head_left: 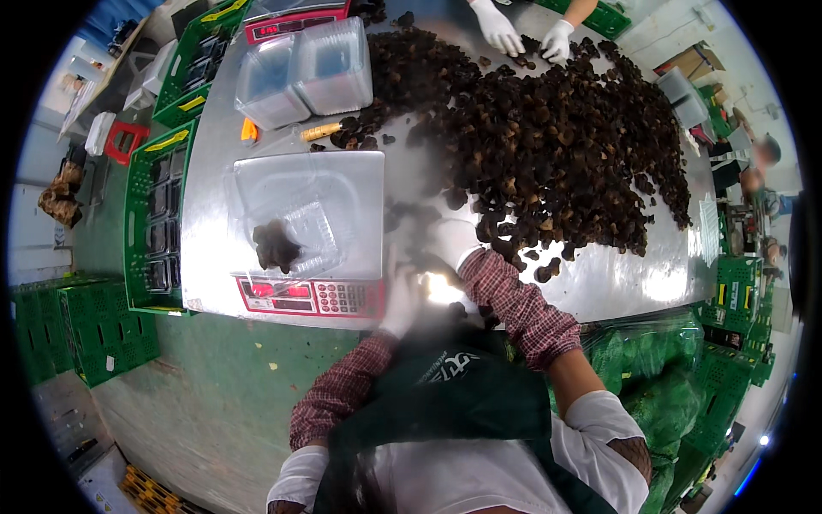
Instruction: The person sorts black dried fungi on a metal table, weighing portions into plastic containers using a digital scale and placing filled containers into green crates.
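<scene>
My left hand, in a white glove, is at the table's near edge, just right of the scale's keypad. My right hand, also gloved in white, is beside the near left edge of a big pile of dark brown mushroom-like pieces. A hazy blur covers both hands, so their fingers and anything in them do not show clearly. On the red and white scale stands a clear plastic tray with a small dark clump in it.
Stacked clear trays stand behind the scale, near a wooden-handled tool and an orange object. Another person's gloved hands work at the pile's far side. A green crate of packed boxes flanks the table; green bags lie right.
</scene>
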The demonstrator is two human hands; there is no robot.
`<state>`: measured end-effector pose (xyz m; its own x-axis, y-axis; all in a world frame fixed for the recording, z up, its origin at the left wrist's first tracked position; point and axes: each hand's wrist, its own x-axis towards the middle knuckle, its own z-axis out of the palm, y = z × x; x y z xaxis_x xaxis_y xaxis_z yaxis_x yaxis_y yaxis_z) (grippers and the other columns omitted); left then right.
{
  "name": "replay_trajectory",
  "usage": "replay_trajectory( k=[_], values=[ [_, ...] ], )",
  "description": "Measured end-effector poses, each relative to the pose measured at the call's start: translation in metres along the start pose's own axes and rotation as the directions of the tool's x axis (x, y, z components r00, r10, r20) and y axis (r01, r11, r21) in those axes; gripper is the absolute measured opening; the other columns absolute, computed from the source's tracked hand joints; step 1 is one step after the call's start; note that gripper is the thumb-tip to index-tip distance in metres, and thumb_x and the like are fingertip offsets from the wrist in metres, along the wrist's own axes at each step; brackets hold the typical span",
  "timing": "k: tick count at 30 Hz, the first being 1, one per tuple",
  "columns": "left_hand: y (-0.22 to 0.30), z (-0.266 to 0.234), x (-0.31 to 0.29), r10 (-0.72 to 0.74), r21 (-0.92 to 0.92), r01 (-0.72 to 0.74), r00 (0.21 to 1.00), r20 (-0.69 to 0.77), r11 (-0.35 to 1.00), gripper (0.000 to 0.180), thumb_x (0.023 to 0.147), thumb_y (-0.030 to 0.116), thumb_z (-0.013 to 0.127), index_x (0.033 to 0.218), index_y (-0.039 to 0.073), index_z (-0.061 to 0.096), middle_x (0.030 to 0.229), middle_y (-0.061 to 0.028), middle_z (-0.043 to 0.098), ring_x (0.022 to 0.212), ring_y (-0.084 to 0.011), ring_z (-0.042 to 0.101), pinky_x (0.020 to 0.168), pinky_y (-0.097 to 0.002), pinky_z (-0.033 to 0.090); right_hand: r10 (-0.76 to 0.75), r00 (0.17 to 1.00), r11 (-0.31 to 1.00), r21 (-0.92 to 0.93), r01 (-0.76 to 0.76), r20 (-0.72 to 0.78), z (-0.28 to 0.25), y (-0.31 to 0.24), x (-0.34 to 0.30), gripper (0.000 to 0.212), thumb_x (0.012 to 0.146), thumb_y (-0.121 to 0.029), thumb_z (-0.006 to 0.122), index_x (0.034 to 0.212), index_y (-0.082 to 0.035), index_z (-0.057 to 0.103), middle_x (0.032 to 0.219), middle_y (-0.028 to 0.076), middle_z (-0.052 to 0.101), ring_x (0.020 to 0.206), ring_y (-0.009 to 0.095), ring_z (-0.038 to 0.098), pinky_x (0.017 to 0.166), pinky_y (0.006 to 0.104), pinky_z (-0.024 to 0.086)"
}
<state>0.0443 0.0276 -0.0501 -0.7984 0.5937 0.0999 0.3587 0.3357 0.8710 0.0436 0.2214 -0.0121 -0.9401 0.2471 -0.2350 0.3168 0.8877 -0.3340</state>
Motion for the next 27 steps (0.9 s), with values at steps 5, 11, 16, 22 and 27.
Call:
replay_trajectory(
  k=[5,11,16,22,27],
  values=[
    [0.017,-0.009,0.004,-0.023,-0.006,0.023,0.998,-0.058,1.0,0.049,0.093,0.0,0.053,0.139,0.001,0.038,0.152,-0.0226,0.034,0.141,-0.0366,0.033,0.118,-0.0428,0.026,0.108,0.987,0.796,0.605,-0.014,-0.12,-0.038,0.039,-0.038,0.024,0.08,-0.032,0.076,0.092,-0.011,0.073,0.086,0.008,0.072,0.076,0.022,0.069,0.071,0.0328,0.054],
    [0.041,-0.022,0.007,0.009,0.665,-0.113,0.987,0.158,0.738,0.053,0.095,0.015,0.053,0.142,-0.004,0.038,0.125,-0.0229,0.053,0.129,-0.0401,0.045,0.122,-0.0468,0.013,-0.151,0.758,0.975,0.222,0.008,0.635,-0.072,0.092,-0.217,0.019,0.086,-0.033,0.073,0.094,-0.016,0.076,0.088,0.003,0.071,0.083,0.024,0.067,0.079,0.0364,0.054],
    [0.038,-0.026,0.009,0.139,0.891,-0.424,0.884,0.446,-0.16,0.04,0.096,0.014,0.048,0.133,0.001,0.056,0.095,-0.0101,0.063,0.117,-0.0329,0.054,0.12,-0.0659,-0.001,-0.161,0.986,0.859,0.5,0.113,0.054,-0.021,0.052,-0.191,0.028,0.083,-0.023,0.072,0.109,-0.013,0.072,0.112,0.008,0.064,0.1,0.027,0.064,0.09,0.0388,0.052],
    [0.028,-0.021,0.007,-0.046,0.467,-0.045,0.982,0.182,0.883,0.065,0.098,0.015,0.051,0.152,0.003,0.017,0.109,-0.0151,0.06,0.107,-0.0299,0.059,0.105,-0.0458,0.038,-0.276,0.921,0.92,0.202,0.336,-0.274,0.007,-0.042,-0.047,0.017,0.083,-0.018,0.067,0.098,-0.01,0.071,0.1,0.007,0.064,0.092,0.028,0.065,0.082,0.037,0.054],
    [0.032,-0.026,0.009,0.0,0.341,-0.008,1.0,0.024,0.94,0.084,0.093,0.026,0.063,0.155,0.003,0.011,0.136,-0.0306,0.044,0.117,-0.0388,0.056,0.102,-0.0455,0.044,-0.199,0.867,0.879,0.308,0.364,-0.457,-0.014,0.0,-0.074,0.017,0.083,-0.019,0.07,0.096,-0.009,0.071,0.096,0.007,0.065,0.086,0.025,0.066,0.076,0.0337,0.055]
  ],
)
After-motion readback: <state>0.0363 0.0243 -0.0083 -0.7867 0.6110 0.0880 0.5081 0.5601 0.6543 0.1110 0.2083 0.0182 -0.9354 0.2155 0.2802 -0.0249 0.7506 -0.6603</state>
